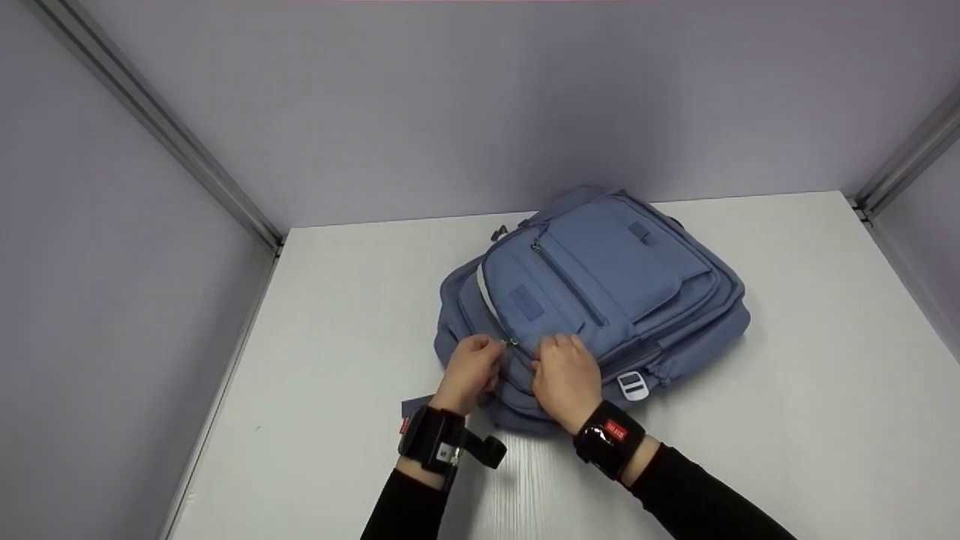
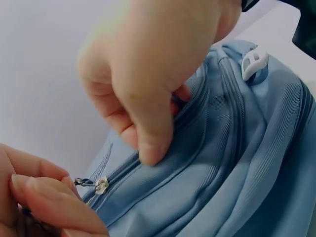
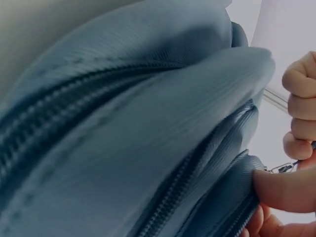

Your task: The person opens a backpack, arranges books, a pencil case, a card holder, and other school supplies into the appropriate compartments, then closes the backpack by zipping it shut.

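A blue backpack (image 1: 622,259) lies on the white table, front pocket side up. My left hand (image 1: 471,371) pinches the pull of a zipper on the rounded front compartment; its metal slider (image 2: 101,185) shows just beyond the fingertips. Close on the right, my right hand (image 1: 568,379) holds the fabric edge beside the same zipper between thumb and curled fingers. In the left wrist view, the right thumb presses on the cloth along the zipper track (image 2: 129,165). A pale strip (image 1: 486,292) shows along the compartment's far left curve. The right fingers are partly hidden behind the cloth.
A second zipper (image 1: 570,285) crosses the front pocket. A white strap buckle (image 1: 633,386) hangs by the bag's near right side. A strap end (image 1: 417,406) sticks out near the left wrist. Grey-white panels (image 1: 420,105) stand around the table (image 1: 330,375).
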